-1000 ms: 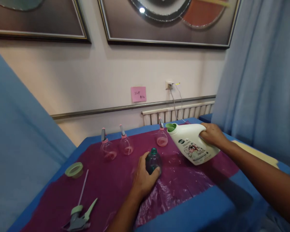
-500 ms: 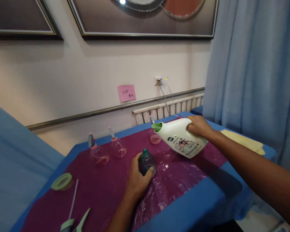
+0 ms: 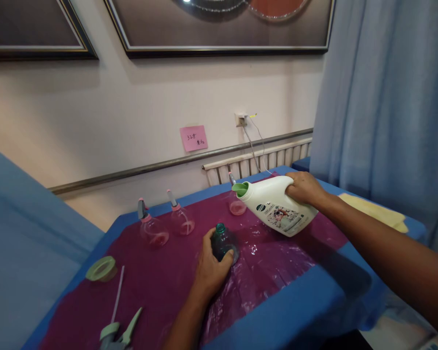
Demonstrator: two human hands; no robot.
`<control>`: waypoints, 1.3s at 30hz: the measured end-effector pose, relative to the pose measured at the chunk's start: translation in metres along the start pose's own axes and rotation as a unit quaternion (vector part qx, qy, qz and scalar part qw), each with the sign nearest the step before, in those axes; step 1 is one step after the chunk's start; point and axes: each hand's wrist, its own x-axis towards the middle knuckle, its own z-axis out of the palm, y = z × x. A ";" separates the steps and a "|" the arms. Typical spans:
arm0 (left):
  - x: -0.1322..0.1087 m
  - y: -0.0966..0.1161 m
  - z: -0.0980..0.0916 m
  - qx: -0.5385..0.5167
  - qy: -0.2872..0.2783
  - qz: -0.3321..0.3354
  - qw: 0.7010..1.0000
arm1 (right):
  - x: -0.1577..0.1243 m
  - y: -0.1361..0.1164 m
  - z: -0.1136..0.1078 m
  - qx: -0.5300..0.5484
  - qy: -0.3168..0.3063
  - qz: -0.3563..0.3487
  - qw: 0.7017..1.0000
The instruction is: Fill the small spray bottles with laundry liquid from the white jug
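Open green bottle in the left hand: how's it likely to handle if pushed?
The green bottle would probably slide, since it looks smooth and stands on glossy purple sheeting. Its rounded body suggests it could rock or tip without the left hand around it. The translucent wall hints at thin, light plastic that may give under squeezing.

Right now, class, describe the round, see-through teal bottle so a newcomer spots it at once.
On the blue-covered table, find the shiny purple plastic sheet. Near its middle, the bare left hand holds the round, see-through teal bottle. Its dark colour and open neck set it apart from three clear, spray-topped bottles holding pink liquid.
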 end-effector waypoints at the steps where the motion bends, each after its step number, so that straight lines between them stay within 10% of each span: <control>1: 0.000 0.000 0.000 -0.003 0.001 0.003 1.000 | 0.000 -0.001 -0.001 -0.004 -0.001 -0.001 1.000; 39: -0.003 0.004 -0.008 -0.004 -0.042 -0.011 0.999 | -0.003 -0.025 -0.006 -0.036 -0.035 -0.034 0.998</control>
